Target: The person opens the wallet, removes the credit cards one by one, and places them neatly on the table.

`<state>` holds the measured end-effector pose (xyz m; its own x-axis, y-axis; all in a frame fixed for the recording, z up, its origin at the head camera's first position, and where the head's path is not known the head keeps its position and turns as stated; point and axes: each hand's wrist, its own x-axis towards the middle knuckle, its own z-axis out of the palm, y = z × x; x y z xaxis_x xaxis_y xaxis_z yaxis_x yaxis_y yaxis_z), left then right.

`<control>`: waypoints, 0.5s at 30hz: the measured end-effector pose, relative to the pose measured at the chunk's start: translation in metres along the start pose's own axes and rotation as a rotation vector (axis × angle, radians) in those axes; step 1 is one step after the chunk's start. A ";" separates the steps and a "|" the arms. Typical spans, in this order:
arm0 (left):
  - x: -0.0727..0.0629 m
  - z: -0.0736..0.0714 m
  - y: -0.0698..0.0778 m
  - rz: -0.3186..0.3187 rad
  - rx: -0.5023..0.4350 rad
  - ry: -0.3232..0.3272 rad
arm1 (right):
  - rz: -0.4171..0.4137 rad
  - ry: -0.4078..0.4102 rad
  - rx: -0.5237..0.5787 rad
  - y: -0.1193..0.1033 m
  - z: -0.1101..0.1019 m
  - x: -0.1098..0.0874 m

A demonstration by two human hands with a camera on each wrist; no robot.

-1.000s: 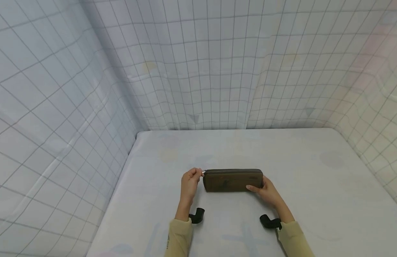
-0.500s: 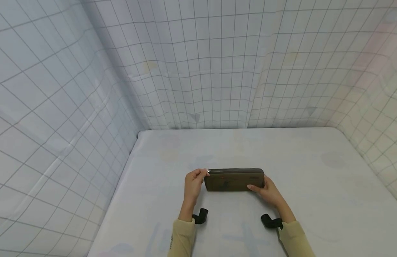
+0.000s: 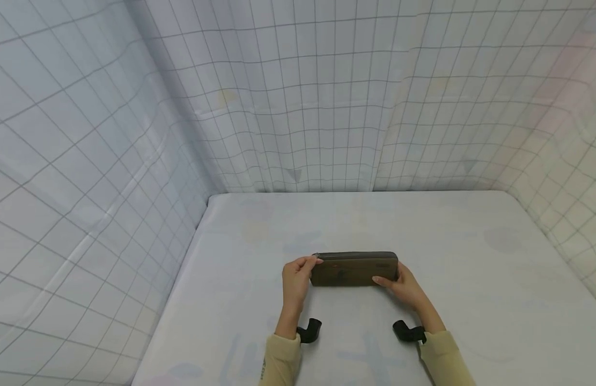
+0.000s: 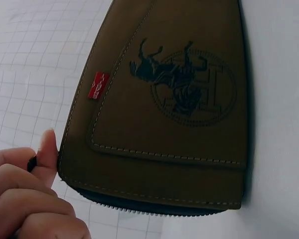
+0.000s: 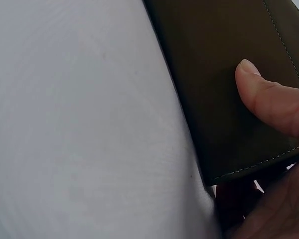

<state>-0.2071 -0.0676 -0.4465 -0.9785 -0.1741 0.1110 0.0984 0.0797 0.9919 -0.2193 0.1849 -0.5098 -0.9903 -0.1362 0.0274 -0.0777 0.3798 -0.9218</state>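
A long brown zip-around wallet (image 3: 353, 272) stands on its long edge on the white table, zip side up. My left hand (image 3: 296, 280) pinches the zipper pull (image 4: 33, 163) at the wallet's upper left corner, thumb and forefinger right against the edge. Zipper teeth (image 4: 154, 213) show along the wallet's left end. The left wrist view also reveals a dark horse-and-rider emblem (image 4: 177, 84) and a small red tag (image 4: 98, 85) on its face. My right hand (image 3: 405, 288) grips the right end, with the thumb (image 5: 269, 97) flat on the front and the other fingers behind, mostly hidden.
The white table (image 3: 249, 230) has faint pastel prints. Grid-patterned white curtains (image 3: 298, 107) hang behind it and on both sides. A black wrist mount (image 3: 310, 331) sits on the left wrist and another black mount (image 3: 409, 331) on the right.
My left hand has moved right, along the wallet's top edge from just beyond its left corner, taking the zipper pull with it. The right hand and wallet have hardly shifted.
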 end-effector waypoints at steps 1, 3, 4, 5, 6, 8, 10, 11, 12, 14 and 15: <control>-0.001 0.002 0.001 0.001 -0.006 -0.001 | 0.004 -0.001 -0.003 0.001 0.000 0.001; -0.002 0.005 0.000 0.006 -0.027 -0.002 | 0.006 -0.002 -0.011 0.002 -0.001 0.002; -0.002 0.006 -0.001 0.009 -0.035 -0.002 | 0.007 -0.003 -0.013 0.003 -0.002 0.002; -0.002 0.007 -0.001 0.015 -0.043 -0.001 | 0.005 -0.003 -0.014 0.003 -0.002 0.002; -0.002 0.008 -0.002 0.015 -0.050 0.000 | 0.004 -0.002 -0.010 0.004 -0.002 0.003; -0.002 0.011 -0.003 0.025 -0.060 0.000 | 0.004 0.002 -0.001 0.007 -0.003 0.004; -0.001 0.013 -0.003 0.030 -0.061 0.003 | 0.012 0.004 0.007 0.015 -0.003 0.007; -0.002 0.014 -0.003 0.030 -0.061 0.004 | 0.015 0.007 0.011 0.020 -0.002 0.008; -0.001 0.015 -0.003 0.029 -0.063 0.005 | 0.018 0.007 0.014 0.025 -0.002 0.010; -0.002 0.017 -0.001 0.034 -0.058 0.005 | 0.021 0.004 0.013 0.032 -0.001 0.013; -0.003 0.019 -0.001 0.041 -0.055 0.004 | 0.022 0.003 0.013 0.036 0.000 0.014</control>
<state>-0.2078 -0.0485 -0.4490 -0.9727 -0.1755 0.1516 0.1482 0.0328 0.9884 -0.2360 0.1967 -0.5421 -0.9921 -0.1255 0.0084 -0.0547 0.3705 -0.9272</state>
